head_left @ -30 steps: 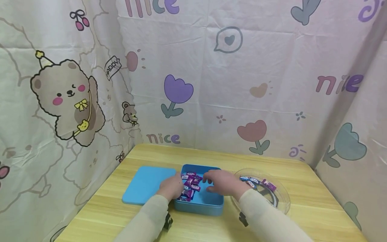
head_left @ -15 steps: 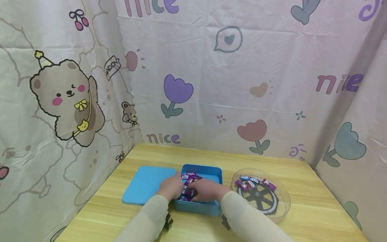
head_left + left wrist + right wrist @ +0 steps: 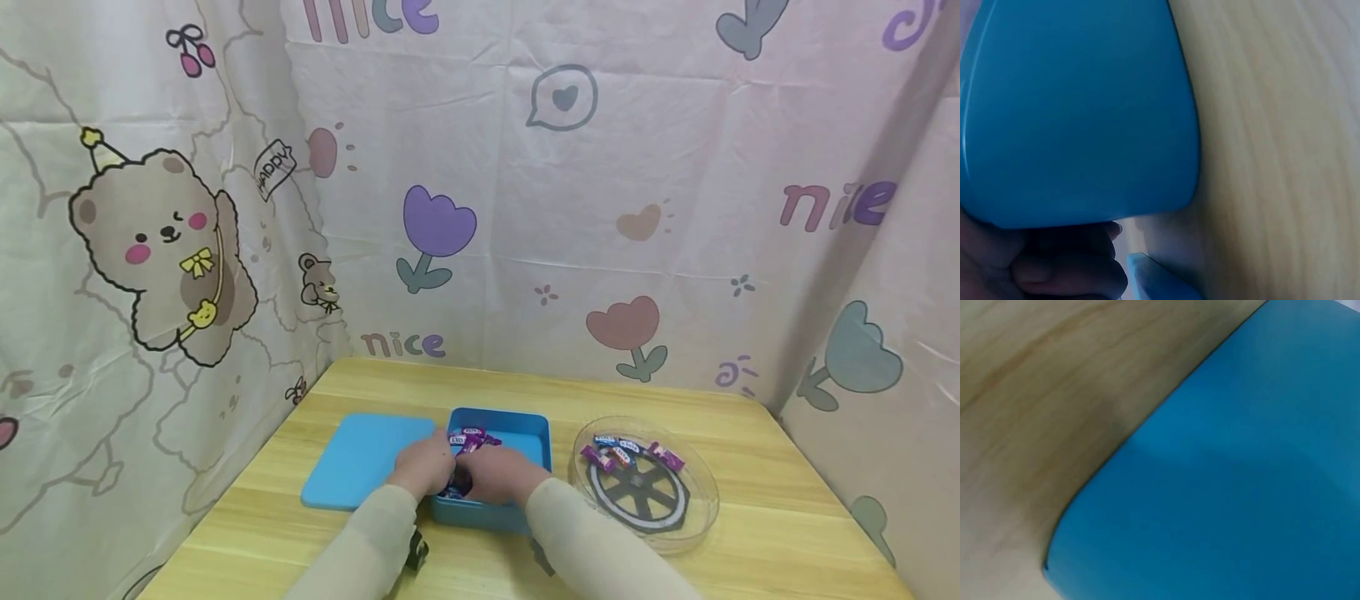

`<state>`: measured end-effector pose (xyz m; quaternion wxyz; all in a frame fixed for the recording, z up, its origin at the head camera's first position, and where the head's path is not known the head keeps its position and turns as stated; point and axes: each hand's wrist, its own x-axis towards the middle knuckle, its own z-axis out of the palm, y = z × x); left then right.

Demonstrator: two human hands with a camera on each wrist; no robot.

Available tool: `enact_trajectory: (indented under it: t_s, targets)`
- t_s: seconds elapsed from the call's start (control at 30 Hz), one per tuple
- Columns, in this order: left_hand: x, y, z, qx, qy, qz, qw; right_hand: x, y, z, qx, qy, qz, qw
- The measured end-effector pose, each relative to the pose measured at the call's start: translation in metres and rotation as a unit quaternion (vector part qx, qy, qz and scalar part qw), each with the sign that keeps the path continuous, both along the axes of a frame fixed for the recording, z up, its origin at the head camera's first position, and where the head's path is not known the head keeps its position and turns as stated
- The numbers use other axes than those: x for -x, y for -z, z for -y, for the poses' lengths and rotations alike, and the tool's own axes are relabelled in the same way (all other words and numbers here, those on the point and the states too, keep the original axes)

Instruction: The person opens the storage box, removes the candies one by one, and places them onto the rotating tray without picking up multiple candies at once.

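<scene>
A blue box without its lid stands mid-table, purple and blue wrapped candies heaped along its left side. My left hand grips the box at its left wall; its curled fingers show against the wall in the left wrist view. Inside the box, my right hand reaches down over the candies near the left hand. Its fingertips are hidden, so whether they pinch a candy does not show. The right wrist view holds only the box's outer wall and wood.
Left of the box lies a flat light-blue lid. To the right stands a round clear plastic container with several wrapped candies at its back and a dark spoked pattern on its bottom. Patterned curtains enclose the wooden table.
My right hand has moved left and down from the box's right part onto the candies, uncovering the clear container. The left hand has stayed at the box's left side.
</scene>
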<state>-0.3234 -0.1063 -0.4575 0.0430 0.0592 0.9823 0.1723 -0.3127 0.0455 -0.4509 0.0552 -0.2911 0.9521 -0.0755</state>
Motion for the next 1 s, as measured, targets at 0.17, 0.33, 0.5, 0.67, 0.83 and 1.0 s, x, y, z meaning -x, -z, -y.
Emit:
enact_trajectory:
  t_s: [0.17,0.33,0.5,0.67,0.83,1.0]
  targets:
    - [0.0,0.0,0.001,-0.009,0.0,-0.005,1.0,0.001,0.003,0.002,0.001,0.005,-0.017,0.9998]
    - [0.0,0.0,0.0,-0.004,0.0,0.0,1.0,0.001,0.003,0.002,0.004,0.015,-0.016,0.9997]
    - [0.001,0.001,0.0,-0.001,-0.004,0.004,1.0,0.001,0.003,0.002,-0.001,0.006,-0.021,0.9997]
    - [0.002,0.003,-0.001,0.003,-0.001,0.003,1.0,0.003,0.004,0.0,-0.008,-0.01,-0.021,0.9997]
    - [0.002,0.004,-0.002,0.009,0.004,0.001,1.0,0.005,0.006,-0.006,-0.003,-0.021,-0.016,0.9996]
    - [0.004,0.004,-0.001,0.006,0.004,0.005,1.0,0.006,0.003,-0.018,0.004,-0.02,-0.012,0.9997]
